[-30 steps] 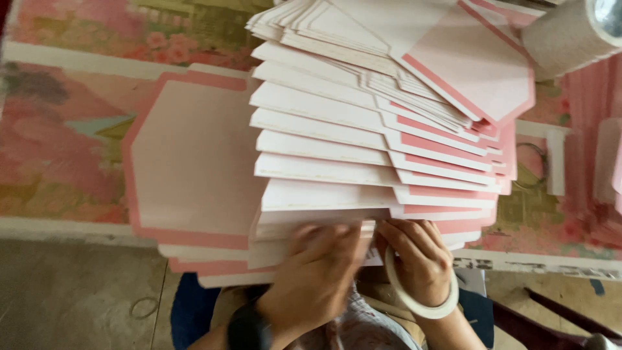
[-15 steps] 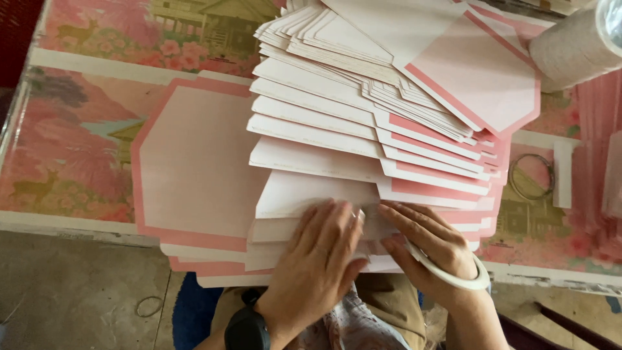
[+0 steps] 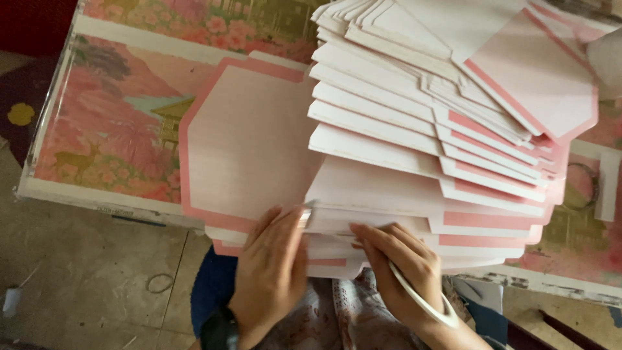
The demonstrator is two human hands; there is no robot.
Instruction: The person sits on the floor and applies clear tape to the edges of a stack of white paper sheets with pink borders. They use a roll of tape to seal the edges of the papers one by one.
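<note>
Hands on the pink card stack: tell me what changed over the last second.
The left hand slid left along the stack's near edge, and the right hand followed, both now flat on the lowest cards. Nothing was picked up or released. The fanned pink and white cards, the tape ring on the right wrist and the table stayed put.

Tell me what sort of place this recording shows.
Probably a small home or workshop paper-craft bench: fanned pink-and-white envelope blanks cover a table with a pictorial pink cloth, above a bare concrete floor.
</note>
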